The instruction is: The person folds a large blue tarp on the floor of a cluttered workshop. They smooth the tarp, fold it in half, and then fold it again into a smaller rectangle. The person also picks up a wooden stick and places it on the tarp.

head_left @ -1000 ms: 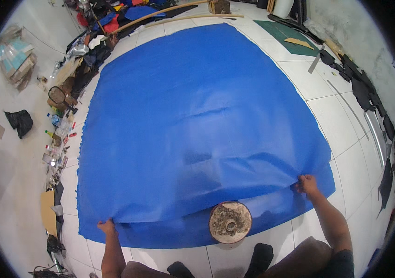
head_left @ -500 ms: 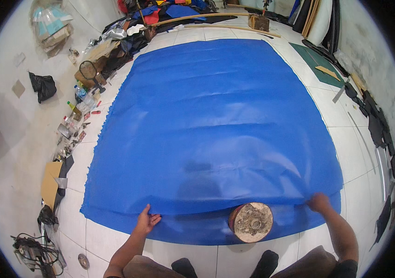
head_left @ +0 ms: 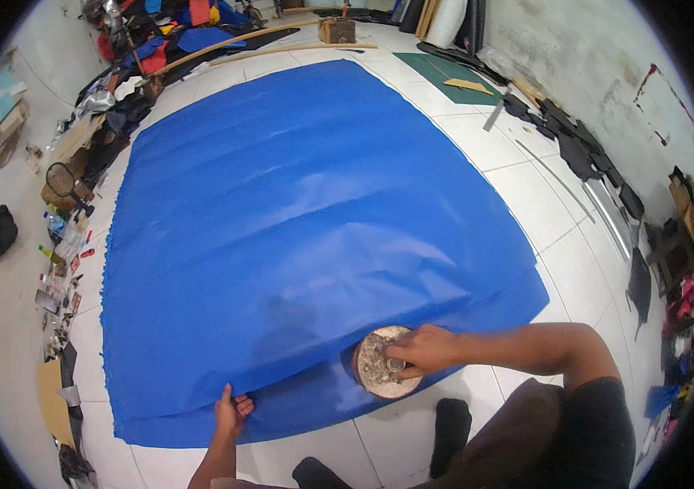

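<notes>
A large blue sheet (head_left: 282, 204), smooth and slightly wrinkled, covers much of the floor. Its near part lies in two layers, and the upper layer's edge runs across the front. My left hand (head_left: 234, 410) touches that edge at the near left, thumb over it and fingers apart, lightly bent. On the lower layer at the near right stands a short, round, cylindrical block (head_left: 377, 376) with a mottled pale top and a reddish-brown side. My right hand (head_left: 424, 352) is closed around a small metal fitting at the middle of its top.
White floor tiles (head_left: 526, 196) surround the sheet. Bottles (head_left: 55, 224) and small clutter line the left wall. At the far right lies a green mat (head_left: 437, 77) with dark scraps (head_left: 575, 147) beyond it. Wooden strips (head_left: 241, 53) and piled cloth (head_left: 168, 49) stand at the back.
My right hand has left the sheet's right edge and moved left onto the round block, gripping its top. My left hand stays at the edge. The view has turned to the right.
</notes>
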### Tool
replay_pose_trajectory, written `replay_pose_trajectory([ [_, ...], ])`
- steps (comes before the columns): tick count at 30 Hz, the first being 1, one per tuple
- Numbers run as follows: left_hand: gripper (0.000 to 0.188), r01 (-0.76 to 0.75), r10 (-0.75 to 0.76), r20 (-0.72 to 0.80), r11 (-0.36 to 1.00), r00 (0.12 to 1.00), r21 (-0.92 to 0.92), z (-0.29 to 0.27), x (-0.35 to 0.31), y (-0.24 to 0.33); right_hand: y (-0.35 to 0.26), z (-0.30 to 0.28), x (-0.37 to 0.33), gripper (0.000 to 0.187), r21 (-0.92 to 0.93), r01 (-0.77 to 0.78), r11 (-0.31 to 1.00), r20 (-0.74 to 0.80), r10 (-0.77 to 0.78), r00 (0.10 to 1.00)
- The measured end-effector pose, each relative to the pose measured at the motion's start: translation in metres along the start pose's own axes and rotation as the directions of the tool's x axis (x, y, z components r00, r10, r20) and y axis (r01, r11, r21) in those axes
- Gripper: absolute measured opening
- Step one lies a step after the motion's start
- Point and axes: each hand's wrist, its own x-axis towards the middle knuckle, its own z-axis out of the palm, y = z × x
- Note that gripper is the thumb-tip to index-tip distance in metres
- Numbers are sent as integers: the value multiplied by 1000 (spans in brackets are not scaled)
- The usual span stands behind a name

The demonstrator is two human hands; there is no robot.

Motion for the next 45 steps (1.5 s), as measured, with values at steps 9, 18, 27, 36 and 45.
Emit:
replay_pose_trajectory([
  [9,50,-75,80,-59,994,995,84,-9,13,2,-51,28,-29,35,132,193,972,-85,-183,980],
  [18,36,-46,74,-183,987,980,153,0,16,-5,-100,61,-67,38,404,81,911,104,-134,985],
  [27,28,-25,94,-222,955,970,294,-8,18,-1,-90,54,-58,48,381,-31,924,328,-104,939],
  [36,23,-25,112,-230,936,967,350,-54,-5,-13,54,74,-101,46,372,-541,754,-78,606,791],
  [45,38,-32,172,-315,914,933,405,-84,-28,-31,85,134,-187,66,45,-879,474,-337,836,433],
])
